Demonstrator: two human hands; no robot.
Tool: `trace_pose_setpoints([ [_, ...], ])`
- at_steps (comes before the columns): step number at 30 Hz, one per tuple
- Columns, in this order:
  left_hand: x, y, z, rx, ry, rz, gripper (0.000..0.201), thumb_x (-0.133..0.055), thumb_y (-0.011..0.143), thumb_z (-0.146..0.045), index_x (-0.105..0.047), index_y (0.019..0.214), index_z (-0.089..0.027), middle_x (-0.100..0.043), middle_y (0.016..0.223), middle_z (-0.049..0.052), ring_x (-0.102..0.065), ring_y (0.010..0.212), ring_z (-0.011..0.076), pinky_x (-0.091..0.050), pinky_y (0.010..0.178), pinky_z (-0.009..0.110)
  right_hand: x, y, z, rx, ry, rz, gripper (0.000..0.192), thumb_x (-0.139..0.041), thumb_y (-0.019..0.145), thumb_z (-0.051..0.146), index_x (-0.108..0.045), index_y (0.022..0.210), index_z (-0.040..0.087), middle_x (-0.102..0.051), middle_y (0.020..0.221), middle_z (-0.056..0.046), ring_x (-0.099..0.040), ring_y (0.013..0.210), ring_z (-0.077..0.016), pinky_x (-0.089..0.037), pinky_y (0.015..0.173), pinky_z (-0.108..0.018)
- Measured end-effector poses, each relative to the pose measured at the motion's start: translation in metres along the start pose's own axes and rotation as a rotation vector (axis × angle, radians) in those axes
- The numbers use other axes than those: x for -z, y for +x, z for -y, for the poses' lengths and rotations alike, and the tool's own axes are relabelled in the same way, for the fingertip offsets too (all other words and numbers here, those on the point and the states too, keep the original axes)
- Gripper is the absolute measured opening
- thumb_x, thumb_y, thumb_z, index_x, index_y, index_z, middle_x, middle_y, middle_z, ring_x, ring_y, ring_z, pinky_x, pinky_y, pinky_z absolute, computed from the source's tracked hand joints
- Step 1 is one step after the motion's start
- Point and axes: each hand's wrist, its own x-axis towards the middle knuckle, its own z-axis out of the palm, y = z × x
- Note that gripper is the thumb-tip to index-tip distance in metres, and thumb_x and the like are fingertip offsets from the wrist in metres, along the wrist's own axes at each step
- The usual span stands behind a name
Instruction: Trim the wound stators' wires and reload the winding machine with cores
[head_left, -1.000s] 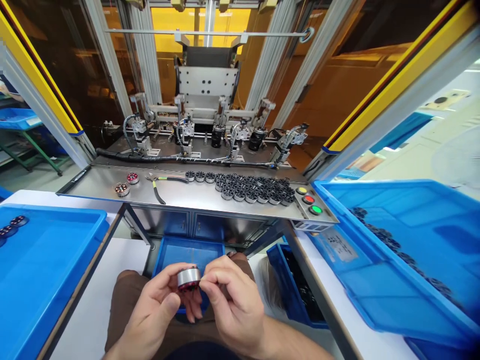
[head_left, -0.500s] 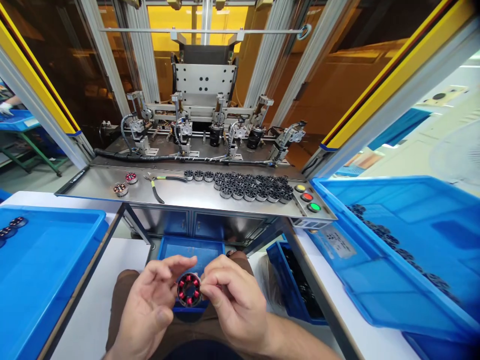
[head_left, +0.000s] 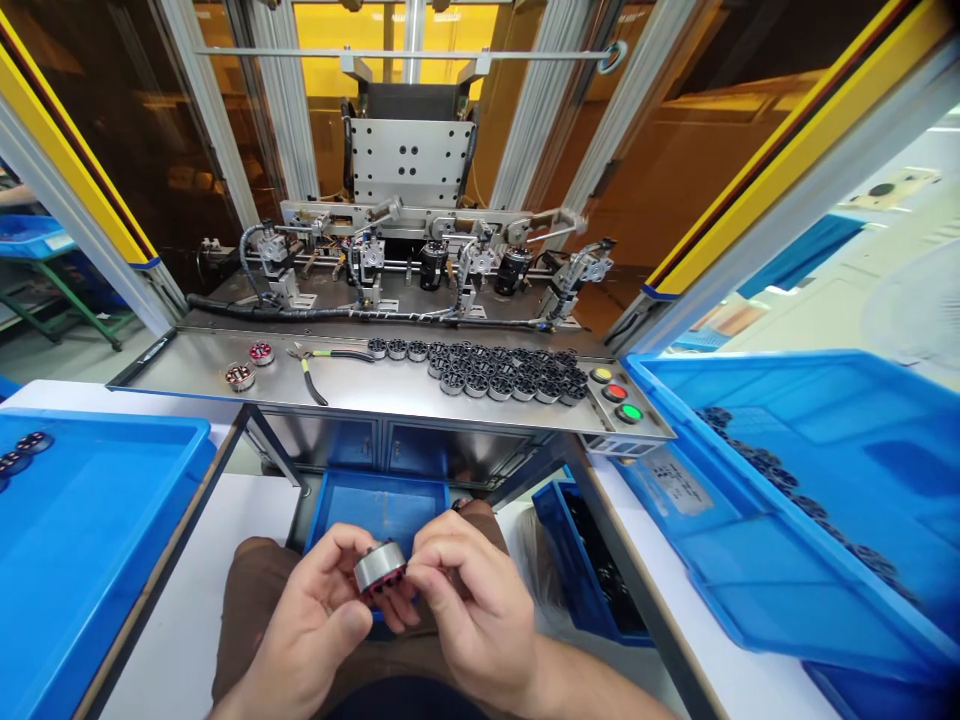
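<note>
A motor stator (head_left: 380, 567) with a bare metal outer ring and red copper windings is held over my lap, its side wall turned up and the windings facing down. My left hand (head_left: 307, 610) curls around it from the left, fingers passing beneath. My right hand (head_left: 472, 600) pinches at the stator's right edge with thumb and forefinger; whether a wire end is between them is too small to see. Beyond, on the metal ledge (head_left: 360, 395), lie a red-wound stator (head_left: 261, 353), a copper-coloured one (head_left: 240, 377) and yellow-and-black cutting pliers (head_left: 319, 368).
Several black-topped stators (head_left: 502, 372) stand in rows beside yellow, red and green buttons (head_left: 616, 393). A machine fixture (head_left: 435, 265) rises behind the ledge. Blue bins stand left (head_left: 112, 540), right (head_left: 750, 620) and below (head_left: 379, 490). Yellow-edged posts (head_left: 787, 150) flank the machine.
The stator has turned from face-on to side-up, and my left fingers have closed in around it. On the machine, upright clamp arms have swung over to a slant.
</note>
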Motion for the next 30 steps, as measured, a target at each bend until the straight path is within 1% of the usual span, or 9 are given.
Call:
trace_pose_setpoints([
  [3, 0.002, -0.004, 0.004, -0.122, 0.220, -0.109, 0.023, -0.070, 0.087, -0.039, -0.063, 0.105, -0.026, -0.067, 0.098, 0.001, -0.067, 0.086, 0.0151, -0.057, 0.079, 0.025, -0.004, -0.003, -0.003, -0.111, 0.093, -0.001, 0.021, -0.056, 0.098, 0.026, -0.063, 0.080, 0.018, -0.060, 0.068, -0.001, -0.056, 0.064, -0.0126, -0.046, 0.060, -0.025],
  [4, 0.003, -0.005, 0.006, -0.177, 0.312, -0.148, 0.024, -0.072, 0.086, -0.033, -0.063, 0.108, -0.028, -0.067, 0.103, 0.002, -0.068, 0.092, 0.0161, -0.057, 0.083, 0.025, -0.005, -0.005, -0.003, -0.180, 0.138, -0.001, 0.023, -0.057, 0.097, 0.028, -0.062, 0.077, 0.018, -0.059, 0.067, -0.001, -0.056, 0.064, -0.0124, -0.045, 0.060, -0.025],
  [6, 0.006, -0.008, 0.009, -0.282, 0.488, -0.201, 0.041, -0.077, 0.081, -0.020, -0.060, 0.116, -0.032, -0.069, 0.111, 0.002, -0.069, 0.101, 0.0187, -0.057, 0.088, 0.026, -0.007, -0.007, -0.006, -0.366, 0.279, 0.011, 0.028, -0.059, 0.095, 0.033, -0.060, 0.072, 0.017, -0.056, 0.065, 0.000, -0.053, 0.059, -0.0112, -0.044, 0.056, -0.024],
  [9, 0.006, -0.008, 0.009, -0.401, 0.684, -0.230, 0.057, -0.082, 0.073, -0.012, -0.060, 0.121, -0.031, -0.073, 0.110, 0.003, -0.072, 0.097, 0.0199, -0.059, 0.086, 0.026, -0.012, -0.012, -0.012, -0.635, 0.567, 0.031, 0.034, -0.064, 0.091, 0.042, -0.056, 0.069, 0.017, -0.052, 0.062, 0.003, -0.048, 0.051, -0.0083, -0.040, 0.050, -0.022],
  [11, 0.004, -0.006, 0.005, -0.481, 0.786, -0.238, 0.057, -0.084, 0.070, -0.012, -0.062, 0.120, -0.029, -0.075, 0.106, 0.003, -0.074, 0.092, 0.0195, -0.060, 0.084, 0.025, -0.016, -0.015, -0.016, -0.740, 0.688, 0.032, 0.037, -0.068, 0.088, 0.046, -0.056, 0.068, 0.017, -0.052, 0.059, 0.004, -0.045, 0.049, -0.0075, -0.037, 0.048, -0.021],
  [13, 0.001, -0.002, -0.001, -0.562, 0.857, -0.231, 0.054, -0.084, 0.070, -0.013, -0.065, 0.118, -0.027, -0.077, 0.104, 0.004, -0.075, 0.091, 0.0197, -0.060, 0.084, 0.024, -0.018, -0.018, -0.018, -0.811, 0.732, 0.026, 0.038, -0.070, 0.085, 0.048, -0.056, 0.068, 0.017, -0.053, 0.056, 0.004, -0.044, 0.047, -0.0074, -0.035, 0.047, -0.020],
  [15, -0.001, 0.000, -0.005, -0.612, 0.890, -0.219, 0.052, -0.084, 0.071, -0.013, -0.066, 0.117, -0.026, -0.078, 0.101, 0.004, -0.075, 0.091, 0.0205, -0.061, 0.084, 0.025, -0.019, -0.019, -0.020, -0.851, 0.744, 0.021, 0.039, -0.072, 0.083, 0.049, -0.056, 0.068, 0.017, -0.054, 0.055, 0.004, -0.043, 0.047, -0.0076, -0.034, 0.047, -0.021],
  [18, -0.002, 0.002, -0.010, -0.644, 0.898, -0.198, 0.052, -0.082, 0.072, -0.010, -0.066, 0.119, -0.026, -0.078, 0.101, 0.005, -0.075, 0.093, 0.0213, -0.061, 0.086, 0.028, -0.020, -0.020, -0.020, -0.857, 0.753, 0.012, 0.040, -0.073, 0.082, 0.048, -0.055, 0.066, 0.017, -0.055, 0.054, 0.003, -0.044, 0.047, -0.0078, -0.034, 0.047, -0.021],
  [30, 0.001, -0.001, -0.013, -0.614, 0.892, -0.118, 0.054, -0.077, 0.075, -0.003, -0.065, 0.122, -0.026, -0.075, 0.110, 0.007, -0.073, 0.102, 0.0209, -0.059, 0.091, 0.028, -0.019, -0.022, -0.021, -0.778, 0.695, 0.027, 0.038, -0.071, 0.085, 0.048, -0.055, 0.069, 0.017, -0.052, 0.058, 0.004, -0.046, 0.049, -0.0077, -0.038, 0.048, -0.020],
])
